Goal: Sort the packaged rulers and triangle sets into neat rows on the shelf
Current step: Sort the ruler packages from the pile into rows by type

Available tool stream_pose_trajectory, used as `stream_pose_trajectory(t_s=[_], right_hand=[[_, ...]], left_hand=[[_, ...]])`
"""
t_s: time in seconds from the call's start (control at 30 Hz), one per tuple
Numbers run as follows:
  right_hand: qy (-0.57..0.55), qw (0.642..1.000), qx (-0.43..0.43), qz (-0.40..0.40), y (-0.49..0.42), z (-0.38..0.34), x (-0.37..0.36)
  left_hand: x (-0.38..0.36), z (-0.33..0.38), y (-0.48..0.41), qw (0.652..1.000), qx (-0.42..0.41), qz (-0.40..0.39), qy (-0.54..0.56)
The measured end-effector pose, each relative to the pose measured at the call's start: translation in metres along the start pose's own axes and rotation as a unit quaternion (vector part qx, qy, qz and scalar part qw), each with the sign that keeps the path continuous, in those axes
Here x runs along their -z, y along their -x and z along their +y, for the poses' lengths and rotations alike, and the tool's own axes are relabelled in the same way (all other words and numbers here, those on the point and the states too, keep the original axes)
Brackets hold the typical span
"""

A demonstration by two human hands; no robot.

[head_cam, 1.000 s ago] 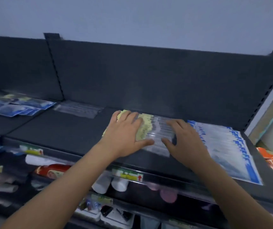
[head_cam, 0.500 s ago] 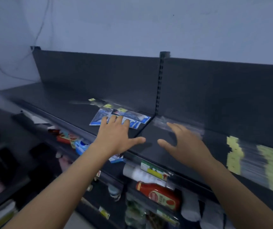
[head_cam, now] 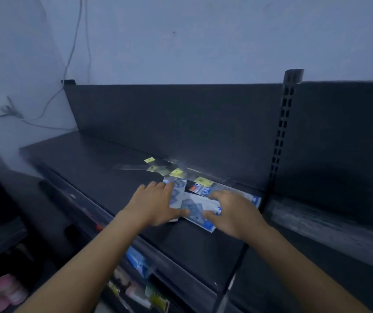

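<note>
A loose pile of blue-and-white packaged triangle sets [head_cam: 198,205] lies on the dark top shelf [head_cam: 86,163], near the slotted upright. My left hand [head_cam: 156,205] rests flat on the pile's left side, fingers spread. My right hand [head_cam: 232,212] presses on the right side, thumb on a packet's edge. Behind the pile lie clear packaged rulers [head_cam: 158,168] with yellow header cards, scattered at angles against the back panel. Whether either hand grips a packet is not clear.
A slotted upright [head_cam: 281,134] divides this bay from the one to the right, where a clear packet [head_cam: 321,219] lies blurred. Lower shelves hold bottles and small goods [head_cam: 140,290]. A cable hangs on the wall at the left [head_cam: 68,64].
The view swung left from the right bay's yellow-carded rulers to the left bay. Both hands left that stack, crossed over and came down on the blue triangle-set packets.
</note>
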State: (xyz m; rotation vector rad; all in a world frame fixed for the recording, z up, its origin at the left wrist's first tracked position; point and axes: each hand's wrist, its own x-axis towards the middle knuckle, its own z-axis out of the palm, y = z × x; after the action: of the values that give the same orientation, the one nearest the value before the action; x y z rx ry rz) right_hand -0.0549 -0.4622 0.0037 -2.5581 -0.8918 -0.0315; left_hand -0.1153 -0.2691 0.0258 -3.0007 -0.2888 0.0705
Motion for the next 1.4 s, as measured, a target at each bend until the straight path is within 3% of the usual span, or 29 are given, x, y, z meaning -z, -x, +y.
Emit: stream_pose_trajectory(t_s=[0.23,0.37,0.57,0.77,0.9,1.2,1.4], right_hand=[[0.054,0.992,-0.039,-0.104,-0.064,-0.014,-0.032],[0.056,0.986,-0.101,-0.12,-0.087,-0.025,-0.041],[-0.005,0.969,-0.211,-0.132,-0.101,-0.04,-0.046],[-0.048,0.959,-0.239,-0.145,-0.095,-0.049,-0.043],[-0.048,0.95,-0.259,-0.167,-0.082,-0.046,-0.029],[0.001,0.953,-0.282,-0.111,-0.065,-0.046,-0.028],[-0.007,0.949,-0.296,-0.11,-0.062,-0.047,-0.029]], left_hand=[[-0.011,-0.03,-0.085,0.997,-0.074,-0.009,0.036],[-0.018,-0.042,-0.139,0.985,-0.162,0.024,0.054],[-0.029,-0.039,-0.206,0.944,-0.323,0.024,0.057],[-0.043,-0.051,-0.219,0.892,-0.433,0.073,0.109],[-0.043,-0.067,-0.221,0.881,-0.442,0.098,0.14],[-0.042,-0.067,-0.234,0.897,-0.397,-0.048,0.186],[-0.025,-0.065,-0.227,0.927,-0.337,-0.099,0.133]])
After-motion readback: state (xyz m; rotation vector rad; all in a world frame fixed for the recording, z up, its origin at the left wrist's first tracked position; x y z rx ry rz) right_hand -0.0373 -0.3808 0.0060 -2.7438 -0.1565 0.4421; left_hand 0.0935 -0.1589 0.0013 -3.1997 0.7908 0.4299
